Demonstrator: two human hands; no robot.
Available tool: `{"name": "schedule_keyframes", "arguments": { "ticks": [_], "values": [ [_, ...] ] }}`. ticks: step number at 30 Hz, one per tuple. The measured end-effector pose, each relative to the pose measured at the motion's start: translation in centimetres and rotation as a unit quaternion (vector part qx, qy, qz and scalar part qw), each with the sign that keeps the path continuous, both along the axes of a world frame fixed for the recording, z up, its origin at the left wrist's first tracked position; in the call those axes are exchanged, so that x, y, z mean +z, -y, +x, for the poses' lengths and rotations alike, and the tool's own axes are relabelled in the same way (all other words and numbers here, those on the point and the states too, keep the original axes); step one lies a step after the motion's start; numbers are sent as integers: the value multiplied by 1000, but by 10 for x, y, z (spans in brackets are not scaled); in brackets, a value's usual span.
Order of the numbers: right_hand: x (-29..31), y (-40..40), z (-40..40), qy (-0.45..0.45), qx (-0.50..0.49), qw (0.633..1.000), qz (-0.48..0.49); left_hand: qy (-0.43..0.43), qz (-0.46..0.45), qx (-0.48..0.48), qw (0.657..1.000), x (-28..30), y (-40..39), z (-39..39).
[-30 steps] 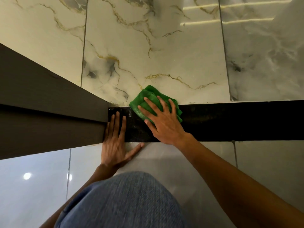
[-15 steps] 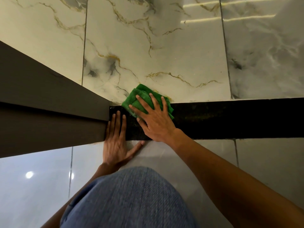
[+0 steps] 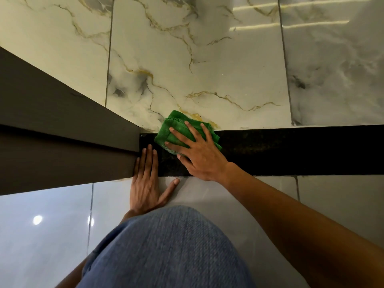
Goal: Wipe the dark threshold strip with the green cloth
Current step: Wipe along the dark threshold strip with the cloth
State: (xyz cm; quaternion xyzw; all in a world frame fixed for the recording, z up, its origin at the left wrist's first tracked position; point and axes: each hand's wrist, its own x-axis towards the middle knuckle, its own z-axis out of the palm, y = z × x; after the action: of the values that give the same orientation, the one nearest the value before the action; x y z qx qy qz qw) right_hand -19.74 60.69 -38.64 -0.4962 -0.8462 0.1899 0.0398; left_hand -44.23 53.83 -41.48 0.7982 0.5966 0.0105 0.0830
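We press our right hand (image 3: 199,154), fingers spread, on the green cloth (image 3: 176,129) over the threshold strip (image 3: 291,150); left hand (image 3: 145,183) lies flat, bracing us.

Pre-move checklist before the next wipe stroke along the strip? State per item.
1. Green cloth under the right hand, fingers spread flat on it: ok.
2. Cloth on the dark threshold strip: partly; its far edge overhangs onto the marble tile. Not ok if only the strip is meant.
3. Left hand clear of the stroke path: ok for a stroke to the right; not ok to the left, since its fingertips lie on the strip beside the cloth.
4. Strip to the right of the cloth free of objects: ok.
5. Strip end by the brown door frame wiped clean: cannot tell.
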Motion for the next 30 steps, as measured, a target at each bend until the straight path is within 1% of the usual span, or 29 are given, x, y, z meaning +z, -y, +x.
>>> {"name": "schedule_keyframes", "arguments": {
  "ticks": [5, 12, 14, 21, 30],
  "values": [
    [-2, 2, -1, -5, -9, 1000, 13, 5, 0, 3, 1000, -2, -1, 0],
    [5, 9, -25, 11, -104, 995, 0, 23, 2, 13, 1000, 2, -1, 3],
    [5, 9, -26, 14, -97, 995, -5, 24, 1, 16, 1000, 4, 0, 4],
    [-2, 6, -10, 15, -24, 999, 16, 14, -18, 11, 1000, 5, 1, 2],
    [-3, 11, -1, 28, 2, 999, 37, 15, 3, 3, 1000, 3, 8, 1]
  ]
}}
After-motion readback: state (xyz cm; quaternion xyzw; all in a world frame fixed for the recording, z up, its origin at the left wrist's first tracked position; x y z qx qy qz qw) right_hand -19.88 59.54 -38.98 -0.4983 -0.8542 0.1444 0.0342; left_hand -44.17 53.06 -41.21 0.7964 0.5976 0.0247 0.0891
